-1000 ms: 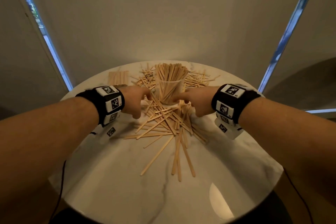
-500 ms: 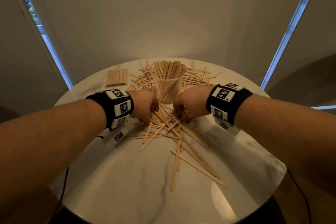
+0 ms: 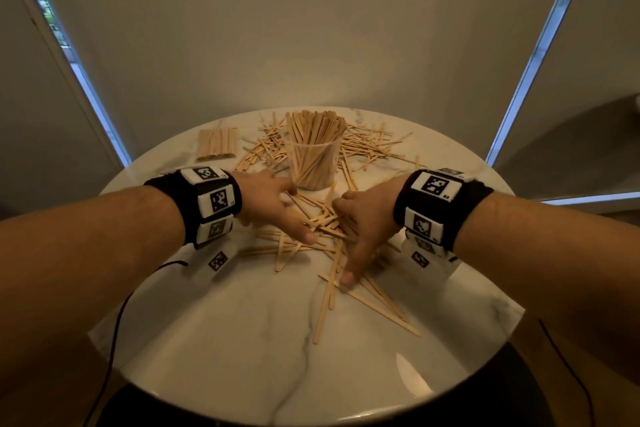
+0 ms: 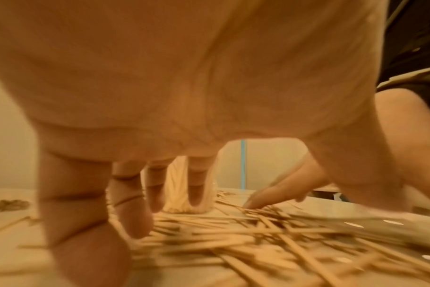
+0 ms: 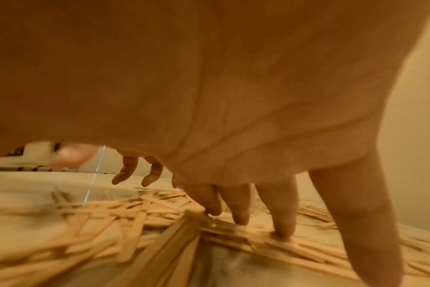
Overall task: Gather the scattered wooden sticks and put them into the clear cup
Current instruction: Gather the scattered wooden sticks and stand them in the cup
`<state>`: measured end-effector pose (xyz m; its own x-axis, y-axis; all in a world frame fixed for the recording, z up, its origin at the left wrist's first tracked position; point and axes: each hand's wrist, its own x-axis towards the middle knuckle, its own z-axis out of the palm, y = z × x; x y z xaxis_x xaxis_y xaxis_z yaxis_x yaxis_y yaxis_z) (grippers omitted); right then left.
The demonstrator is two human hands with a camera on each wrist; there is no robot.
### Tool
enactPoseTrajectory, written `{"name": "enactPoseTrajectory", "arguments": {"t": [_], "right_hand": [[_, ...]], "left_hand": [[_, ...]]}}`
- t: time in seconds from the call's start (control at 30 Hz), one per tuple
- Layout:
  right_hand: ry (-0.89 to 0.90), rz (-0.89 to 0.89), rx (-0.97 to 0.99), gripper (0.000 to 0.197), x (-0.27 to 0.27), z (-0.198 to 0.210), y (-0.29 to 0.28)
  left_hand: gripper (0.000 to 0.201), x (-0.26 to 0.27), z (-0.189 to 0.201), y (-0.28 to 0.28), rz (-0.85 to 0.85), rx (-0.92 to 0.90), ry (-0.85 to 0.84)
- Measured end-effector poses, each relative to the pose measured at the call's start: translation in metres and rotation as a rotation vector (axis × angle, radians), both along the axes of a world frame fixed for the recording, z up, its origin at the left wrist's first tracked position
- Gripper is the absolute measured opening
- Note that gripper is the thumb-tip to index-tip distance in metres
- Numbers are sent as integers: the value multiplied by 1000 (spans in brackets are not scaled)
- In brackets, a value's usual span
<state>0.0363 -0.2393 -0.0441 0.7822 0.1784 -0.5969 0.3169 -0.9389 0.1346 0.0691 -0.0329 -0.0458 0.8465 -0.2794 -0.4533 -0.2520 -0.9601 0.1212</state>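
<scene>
Head view: both hands are laid palm down on the loose sticks (image 3: 322, 222) just before the cup (image 3: 314, 166), which stands upright on the desk (image 3: 242, 340), packed with sticks. The left hand (image 3: 273, 204) is spread, fingers released and nearly straight, thumb tip resting on the pile. The right hand (image 3: 363, 222) is likewise released, thumb stretched toward the near edge and pressed on a long stick (image 3: 377, 308). Nothing is grasped. A neat bundle (image 3: 217, 144) lies left of the cup. From the left wrist, downward-hanging fingers (image 4: 133, 213) are seen with the cup (image 4: 177, 190) behind them. From the right wrist, fingertips (image 5: 241, 215) are seen touching the sticks (image 5: 125, 217).
</scene>
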Motion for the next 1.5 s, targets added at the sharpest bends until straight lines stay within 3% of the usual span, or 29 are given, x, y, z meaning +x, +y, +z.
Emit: {"name": "enactPoseTrajectory", "arguments": {"t": [0.07,0.2,0.37,0.5,0.6,0.7,0.83,0.93,1.03,1.13,1.33,1.43,1.5], "right_hand": [[-34,53,-55,148,-3,-4,2],[-68,107,-59,120,4,3,5],[-193,229,-81,80,17,3,4],[-276,238,19,57,27,2,-7],[-292,261,69,57,33,0,-18],[-278,248,104,59,37,-6,-26],[-264,281,121,38,44,-14,-25],[-270,329,110,27,50,-20,-24],[-290,384,89,27,55,-26,-25],[-301,413,89,26,60,-30,-26],[-382,348,198,22,65,-22,-33],[-424,279,289,34,65,-10,-39],[-437,246,374,40,61,-3,-41]], "left_hand": [[152,-14,-4,-10,-13,73,31],[162,-31,-13,-25,-15,167,-34],[134,-28,-12,-28,-44,188,-66],[103,-19,-5,-20,-88,22,-84],[83,-9,4,-2,-135,-60,-73],[85,5,8,14,-270,-11,-211],[92,17,-3,16,-307,102,-211],[75,25,-14,10,-358,137,-232],[48,31,-16,7,-348,99,-246],[34,35,-16,8,-331,109,-256],[34,37,-16,16,-276,7,-259],[45,38,-6,27,-187,-171,-204],[60,37,0,30,-212,-153,-241]]}}
